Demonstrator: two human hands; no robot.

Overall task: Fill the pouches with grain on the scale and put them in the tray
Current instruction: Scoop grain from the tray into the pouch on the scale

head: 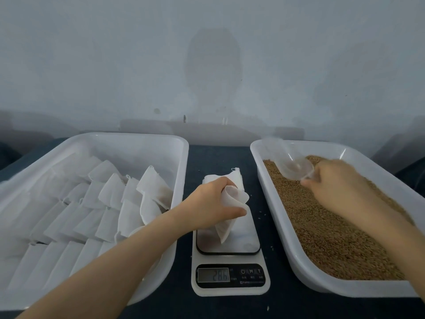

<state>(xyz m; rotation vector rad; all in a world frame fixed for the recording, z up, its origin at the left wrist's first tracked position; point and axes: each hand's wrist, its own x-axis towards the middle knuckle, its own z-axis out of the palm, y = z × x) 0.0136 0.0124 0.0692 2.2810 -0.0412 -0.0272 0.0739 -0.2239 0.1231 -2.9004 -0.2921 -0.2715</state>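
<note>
My left hand (212,202) grips a white mesh pouch (232,212) with its mouth held open, over the platform of a white kitchen scale (230,270). The display reads about 286. A small stack of flat pouches (234,177) lies just behind the scale. My right hand (333,180) holds a clear plastic scoop (292,168) by its handle above the brown grain (333,226) in the white tray (259,162) on the right. The scoop looks blurred. The white tray (128,141) on the left holds several rows of white pouches (92,210).
Everything stands on a dark blue table (218,155) against a pale wall. A few loose grains (261,212) lie on the table between the scale and the grain tray. Both trays sit close beside the scale.
</note>
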